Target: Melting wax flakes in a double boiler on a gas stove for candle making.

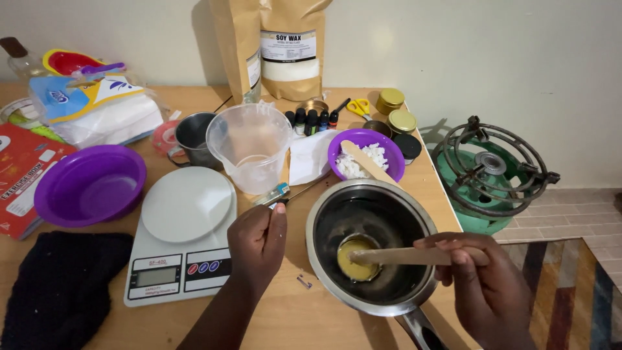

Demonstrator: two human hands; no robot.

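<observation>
Stirring step: right hand (483,285) pinches wooden stick (402,256) in yellow melt (356,259) at saucepan (372,295) bottom; left hand (256,243) curled on thermometer (275,194) (probe outside pan). Next, likely: probe into melt, gently.

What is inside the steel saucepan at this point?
The steel saucepan holds a small pool of yellow liquid at its bottom, with the wooden stick from the right hand dipped in. The stick covers part of the pool.

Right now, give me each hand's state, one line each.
Left hand: closed on a slim probe thermometer.
Right hand: closed on a wooden stick, its tip in the yellow liquid in the steel pot.
</observation>
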